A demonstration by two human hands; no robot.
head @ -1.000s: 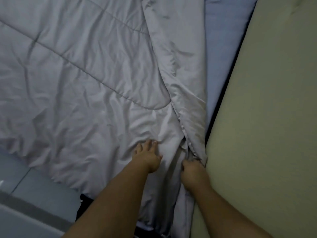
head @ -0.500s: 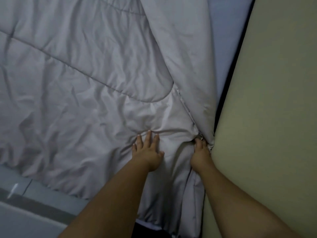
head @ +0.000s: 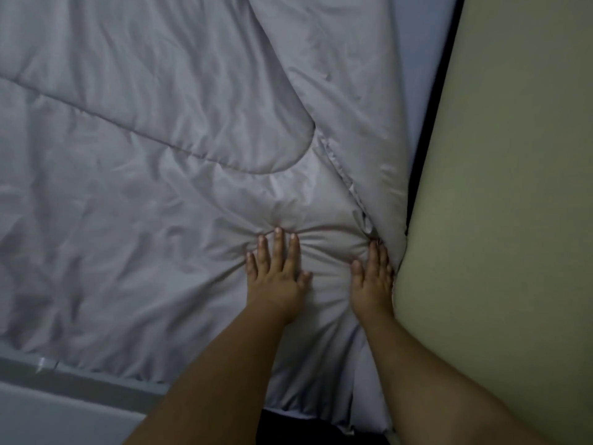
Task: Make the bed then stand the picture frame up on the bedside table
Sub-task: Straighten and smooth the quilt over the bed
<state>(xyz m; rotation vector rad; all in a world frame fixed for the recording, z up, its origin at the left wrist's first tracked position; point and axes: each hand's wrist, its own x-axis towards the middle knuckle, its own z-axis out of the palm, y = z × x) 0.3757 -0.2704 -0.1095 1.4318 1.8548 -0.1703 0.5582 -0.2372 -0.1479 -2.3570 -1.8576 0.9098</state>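
Quilt (head: 160, 187) lay spread and wrinkled across the bed beside the wall (head: 513, 220) — left hand (head: 277, 274) and right hand (head: 372, 284) pressed flat on it, fingers extended, gripping nothing.

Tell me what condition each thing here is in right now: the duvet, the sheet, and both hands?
Grey duvet: spread over the bed, wrinkled, one edge folded over by the wall.
Blue sheet: partly uncovered along the wall side.
Left hand: open, palm flat, pressing the duvet.
Right hand: open, flat on the duvet, fingertips at the folded edge, next to the wall.
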